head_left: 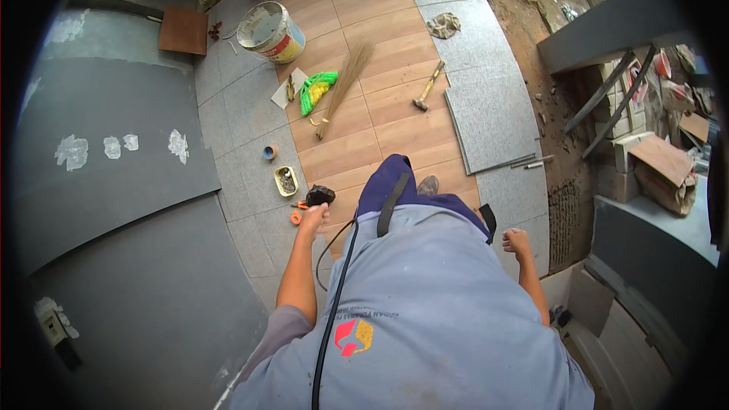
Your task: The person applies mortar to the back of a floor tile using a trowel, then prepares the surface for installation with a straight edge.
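Observation:
My left hand hangs down at my side with the fingers loosely apart and nothing visibly in it. Just beyond it on the floor lie an orange-handled tool and a black object. My right hand is curled into a loose fist at my right side, holding nothing, above the grey floor tiles. A black cable runs down the front of my grey shirt. My foot stands on the wood-look tiled floor.
On the floor ahead are a paint bucket, a green-headed broom, a straw bundle, a hammer, a rag, a small oval dish and a blue roll. A loose grey tile borders bare dirt. A dark wall is on the left.

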Demonstrator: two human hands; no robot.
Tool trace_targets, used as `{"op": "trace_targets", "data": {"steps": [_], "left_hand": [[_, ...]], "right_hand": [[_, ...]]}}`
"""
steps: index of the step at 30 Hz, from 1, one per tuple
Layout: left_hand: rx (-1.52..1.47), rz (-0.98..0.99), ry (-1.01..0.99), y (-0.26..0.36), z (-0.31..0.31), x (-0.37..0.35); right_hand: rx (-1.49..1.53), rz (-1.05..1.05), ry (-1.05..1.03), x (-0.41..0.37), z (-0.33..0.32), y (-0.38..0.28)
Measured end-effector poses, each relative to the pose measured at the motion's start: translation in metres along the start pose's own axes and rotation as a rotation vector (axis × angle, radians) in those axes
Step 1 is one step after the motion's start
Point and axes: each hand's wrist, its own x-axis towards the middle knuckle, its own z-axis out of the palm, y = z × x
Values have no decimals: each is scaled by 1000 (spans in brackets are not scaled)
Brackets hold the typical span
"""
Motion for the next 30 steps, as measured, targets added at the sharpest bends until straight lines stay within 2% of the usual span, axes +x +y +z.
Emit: {"op": "trace_targets", "data": {"steps": [5, 8, 12, 15, 17, 18, 20, 23, 26, 29, 30], "left_hand": [[-36, -158, 35, -51, -10, 6], [0, -202, 4, -21, -10, -2], [-45, -225, 25, 56, -26, 27], [98, -108, -38, 120, -65, 94], [-150, -66, 16, 170, -94, 132], [-124, -60, 45, 211, -108, 142], [-102, 108, 145, 295, -128, 132], [-95, 305, 182, 376, -153, 133], [-78, 344, 199, 432, -156, 134], [-73, 331, 222, 452, -144, 158], [-102, 270, 213, 455, -137, 168]], "right_hand": [[-106, -142, -19, 24, 9, -107], [-184, -211, 8, 48, 16, -182], [-157, -213, 57, 71, 35, -277], [-137, -182, 40, 79, 65, -340], [-150, -202, -3, 81, 85, -374], [-138, -213, -29, 87, 95, -385], [-168, -214, -31, 89, 112, -414], [-217, -191, -85, 99, 127, -454], [-245, -145, -95, 118, 135, -494], [-243, -109, -128, 158, 134, -536], [-262, -112, -134, 169, 135, -556]]}}
